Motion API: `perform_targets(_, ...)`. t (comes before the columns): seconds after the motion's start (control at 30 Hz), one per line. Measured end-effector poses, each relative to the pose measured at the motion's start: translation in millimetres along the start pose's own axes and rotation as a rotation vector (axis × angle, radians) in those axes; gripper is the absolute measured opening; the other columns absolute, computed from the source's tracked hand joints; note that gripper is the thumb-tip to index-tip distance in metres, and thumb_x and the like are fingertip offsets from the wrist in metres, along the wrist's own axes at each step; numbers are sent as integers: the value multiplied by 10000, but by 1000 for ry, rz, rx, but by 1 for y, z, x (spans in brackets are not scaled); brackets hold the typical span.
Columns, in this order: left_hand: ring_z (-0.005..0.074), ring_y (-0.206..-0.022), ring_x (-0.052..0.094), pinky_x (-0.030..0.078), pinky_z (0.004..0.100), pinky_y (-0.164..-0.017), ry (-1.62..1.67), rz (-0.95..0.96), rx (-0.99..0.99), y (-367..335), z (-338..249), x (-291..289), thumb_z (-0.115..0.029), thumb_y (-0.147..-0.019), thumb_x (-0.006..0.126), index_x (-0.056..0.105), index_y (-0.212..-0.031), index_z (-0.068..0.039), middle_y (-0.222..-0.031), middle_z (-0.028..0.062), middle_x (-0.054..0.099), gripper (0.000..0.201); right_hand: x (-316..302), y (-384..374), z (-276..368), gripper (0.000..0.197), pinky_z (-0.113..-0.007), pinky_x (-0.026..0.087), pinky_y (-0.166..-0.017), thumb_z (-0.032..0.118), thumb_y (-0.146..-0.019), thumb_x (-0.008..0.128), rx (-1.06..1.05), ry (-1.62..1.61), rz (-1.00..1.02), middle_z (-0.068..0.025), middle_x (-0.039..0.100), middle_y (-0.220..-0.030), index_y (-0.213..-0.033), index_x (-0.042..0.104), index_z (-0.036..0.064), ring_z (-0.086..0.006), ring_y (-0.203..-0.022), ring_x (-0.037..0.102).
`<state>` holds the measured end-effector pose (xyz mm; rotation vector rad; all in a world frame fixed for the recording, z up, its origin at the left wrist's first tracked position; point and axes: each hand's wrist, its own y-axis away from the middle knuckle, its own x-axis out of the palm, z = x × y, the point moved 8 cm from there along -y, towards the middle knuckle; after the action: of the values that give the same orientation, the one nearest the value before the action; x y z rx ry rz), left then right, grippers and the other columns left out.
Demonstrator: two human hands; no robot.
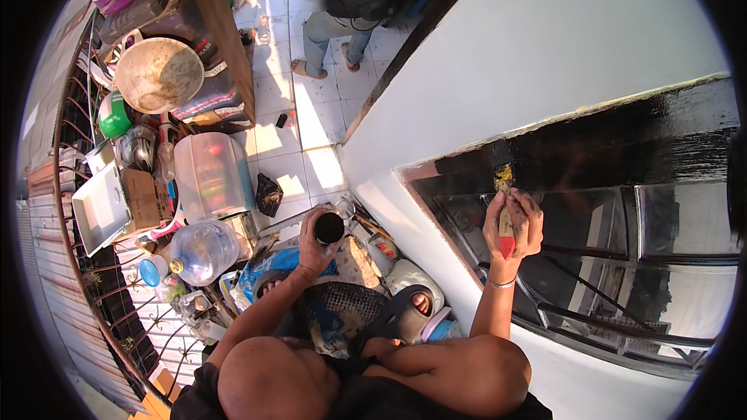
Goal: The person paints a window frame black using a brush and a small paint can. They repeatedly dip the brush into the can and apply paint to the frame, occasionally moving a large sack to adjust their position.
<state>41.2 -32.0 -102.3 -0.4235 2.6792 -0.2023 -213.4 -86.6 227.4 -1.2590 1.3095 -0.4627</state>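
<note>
My left hand (313, 249) is wrapped round a small cup of black paint (329, 228), held low in front of me. To the right, my right hand (529, 225) grips a paintbrush (506, 243) by its red-and-pale handle. The brush head, yellow-smeared at its metal band, points up at the dark window frame (576, 159); whether the bristles touch it I cannot tell. Black paint covers much of the wide top board, with streaky, paler patches at its far right end. Dark smudges mark my right fingers.
Glass panes (583, 222) sit below the painted board, beside a white wall (545, 54). Clutter fills the left: a large water bottle (206, 253), a clear plastic bin (210, 175), a basin (159, 74) and a metal railing (58, 179). A person (342, 15) stands on the tiled floor ahead.
</note>
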Motion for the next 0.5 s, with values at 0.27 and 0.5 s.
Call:
perform_targets(0.27, 372, -1129, 643, 528, 449, -960, 5, -3, -3, 0, 0, -1, -146, -769, 888, 554, -1272, -69, -1235, 150, 644, 609, -6, -3, -4, 239, -321, 666, -669, -44, -807, 810, 13, 27, -46, -186, 704, -1021, -918, 602, -8, -278, -832, 746)
perform_targets(0.5, 374, -1121, 645, 532, 454, -952, 8, -1, -3, -1, 0, -1, -150, -773, 887, 553, -1270, -72, -1223, 152, 644, 604, -10, 1, -10, 280, -320, 683, -661, -71, -791, 812, 39, 34, -60, -219, 701, -1058, -935, 580, -14, -299, -841, 761)
